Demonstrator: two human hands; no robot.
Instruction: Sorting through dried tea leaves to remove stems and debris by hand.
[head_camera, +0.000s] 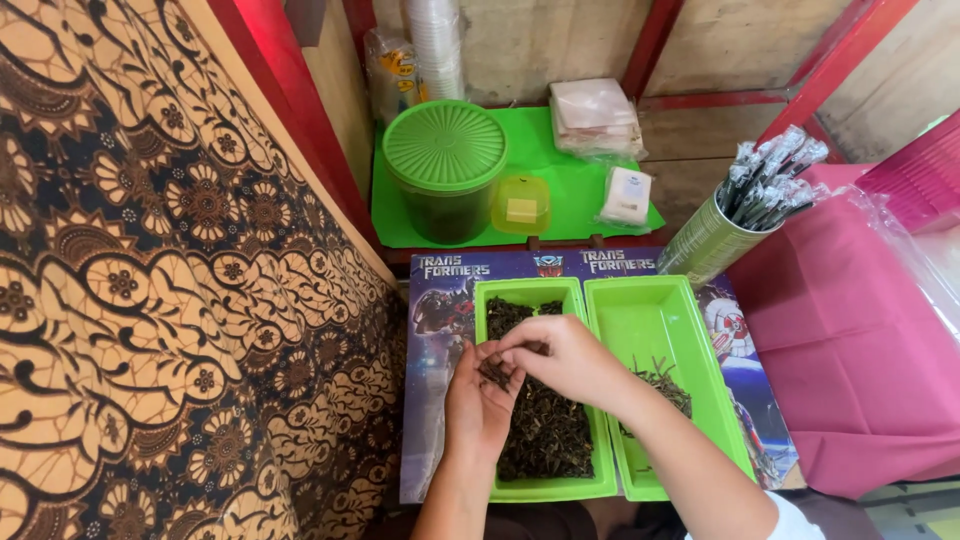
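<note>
The left hand (478, 400) lies open and cupped, with a small heap of dark dried leaves (494, 374) on its palm, and the right hand (562, 358) pinches into this heap with the fingertips. Both hands are over the left green tray (548, 488), which is full of the same leaves. The right green tray (668, 322), just beside it, holds only a few stems. If the cupped palm tilts, I think leaves may fall over the rim onto the printed mat (432, 400).
</note>
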